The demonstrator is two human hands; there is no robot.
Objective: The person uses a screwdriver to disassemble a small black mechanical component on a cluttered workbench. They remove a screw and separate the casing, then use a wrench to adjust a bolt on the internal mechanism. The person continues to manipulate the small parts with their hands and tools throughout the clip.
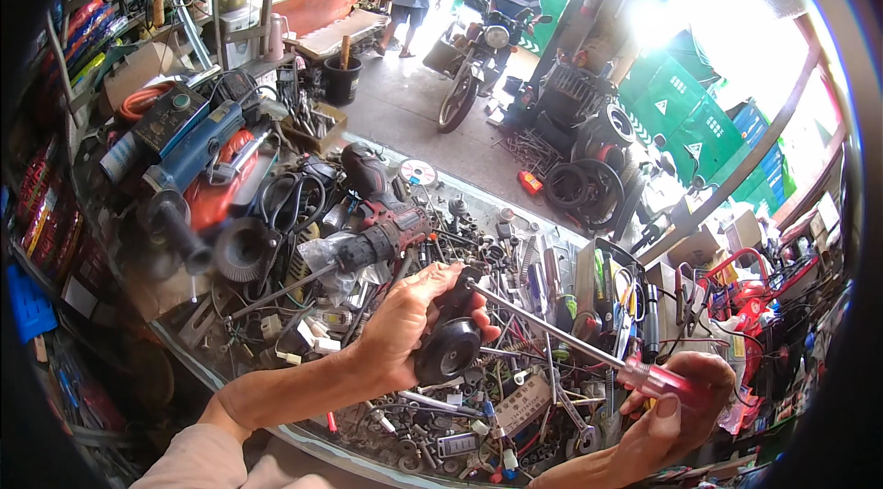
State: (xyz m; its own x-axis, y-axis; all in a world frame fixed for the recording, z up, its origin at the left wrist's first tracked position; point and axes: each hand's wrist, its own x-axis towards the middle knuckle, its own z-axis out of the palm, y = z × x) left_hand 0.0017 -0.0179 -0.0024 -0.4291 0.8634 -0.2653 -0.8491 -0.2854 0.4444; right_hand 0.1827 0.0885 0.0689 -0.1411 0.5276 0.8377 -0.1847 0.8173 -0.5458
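My left hand (407, 316) is closed around a black part (448, 351) with a round, disc-like end and a narrower upper section; what exactly it is I cannot tell. In my right hand (676, 420) is a screwdriver (658, 381), its clear red handle gripped by curled fingers. The long metal shaft slants up and left, its tip meeting the black part's upper end. Whether the tip sits in a screw is too small to see. Just beyond my left hand lies a red and black cordless drill (386, 233) with a long bit, on the cluttered bench.
Loose screws, connectors and small parts cover the bench around a combination wrench (581, 425). A blue power tool (198, 144) lies at left; a tray of pliers and scissors (627, 291) stands at right. Beyond are tyres (598, 195), a person on a motorcycle (474, 57) and another walking.
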